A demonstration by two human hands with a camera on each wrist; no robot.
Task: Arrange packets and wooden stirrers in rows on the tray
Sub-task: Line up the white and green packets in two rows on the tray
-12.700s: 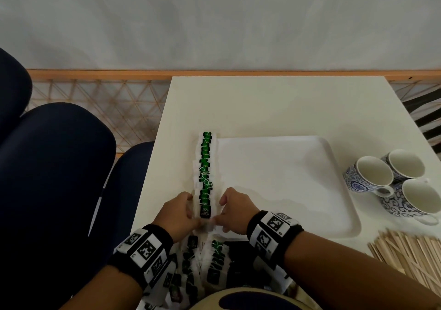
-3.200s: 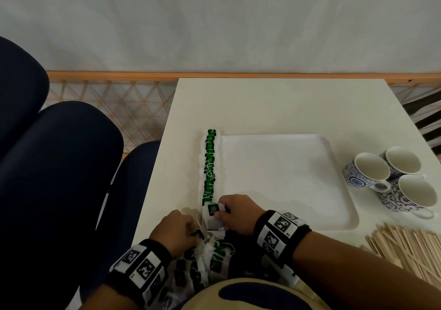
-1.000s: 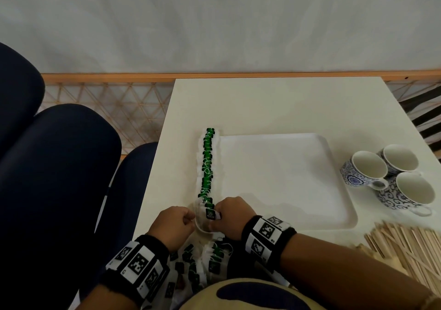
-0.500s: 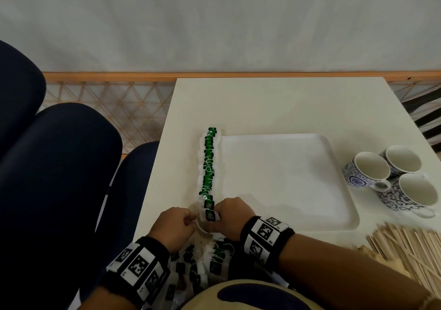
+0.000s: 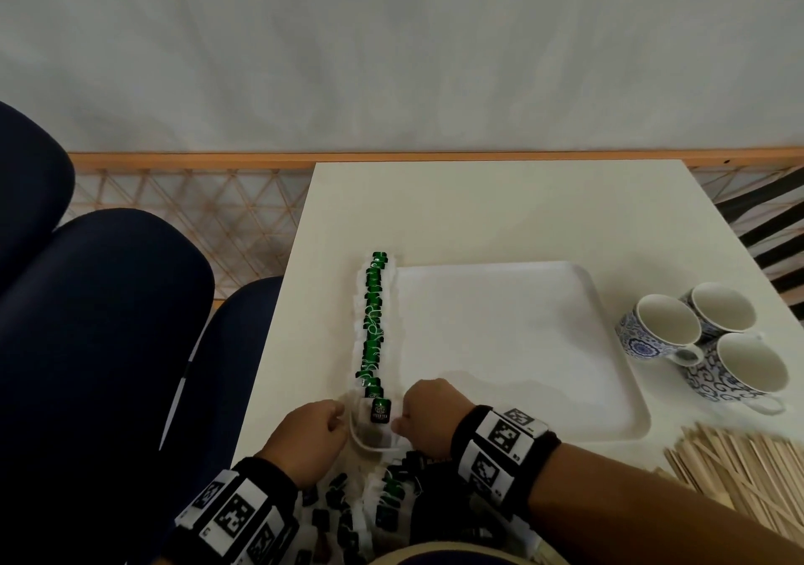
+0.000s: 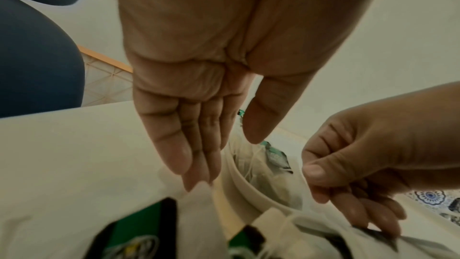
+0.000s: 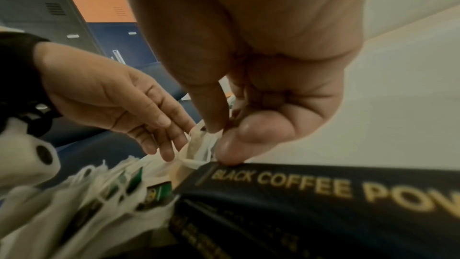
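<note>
A row of green-tagged tea bag packets (image 5: pixel 374 325) runs along the left side of the white tray (image 5: pixel 522 347). The nearest tea bag (image 5: pixel 374 427) lies at the row's near end, between my hands. My left hand (image 5: pixel 335 421) keeps its fingers (image 6: pixel 196 166) straight, tips touching the bag's left edge. My right hand (image 5: pixel 398 421) pinches the bag's right edge between thumb and forefinger (image 7: pixel 231 145). A bundle of wooden stirrers (image 5: pixel 739 469) lies at the front right, away from both hands.
Loose tea bags (image 5: pixel 348 512) and black coffee powder packets (image 7: pixel 298 194) are piled at the table's near edge under my wrists. Three blue-patterned cups (image 5: pixel 705 338) stand right of the tray. Dark blue chairs (image 5: pixel 108 347) flank the table's left edge.
The tea bag my right hand carried in has come down at the near end of the row. Both hands have drawn slightly apart, one on each side of it.
</note>
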